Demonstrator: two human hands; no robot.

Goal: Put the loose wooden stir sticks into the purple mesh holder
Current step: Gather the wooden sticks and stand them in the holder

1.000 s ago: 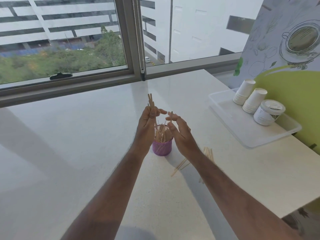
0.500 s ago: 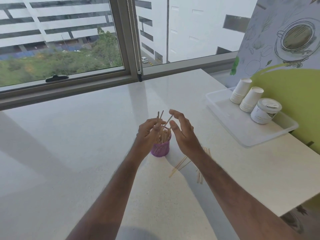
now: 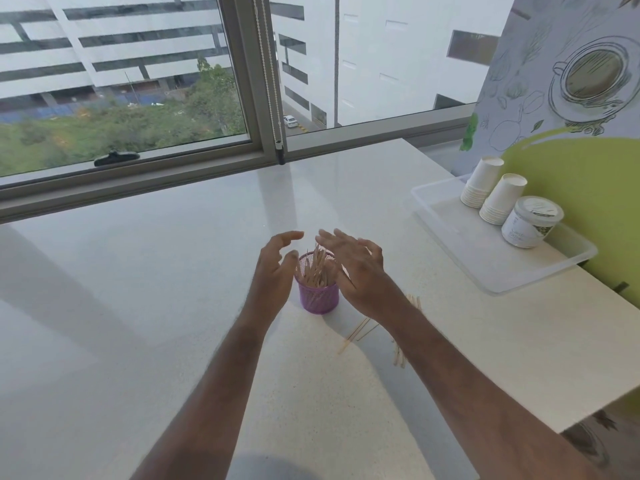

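Note:
The purple mesh holder (image 3: 318, 296) stands upright on the white counter, filled with several wooden stir sticks (image 3: 317, 268) that lean inside it. My left hand (image 3: 275, 271) hovers at its left side, fingers spread and empty. My right hand (image 3: 356, 271) is at its right side, fingers apart over the rim, holding nothing. Loose stir sticks (image 3: 356, 333) lie flat on the counter just right of the holder. More loose sticks (image 3: 401, 355) show beside my right forearm, partly hidden by it.
A clear plastic tray (image 3: 491, 271) sits at the counter's right edge with two stacks of white paper cups (image 3: 502, 199) and a lidded white tub (image 3: 531, 221). A window frame (image 3: 270, 157) runs along the far side. The counter's near right edge drops off.
My left hand held a bunch of sticks above the holder, lowered them into it and let go. Both hands now stand open on either side of the holder.

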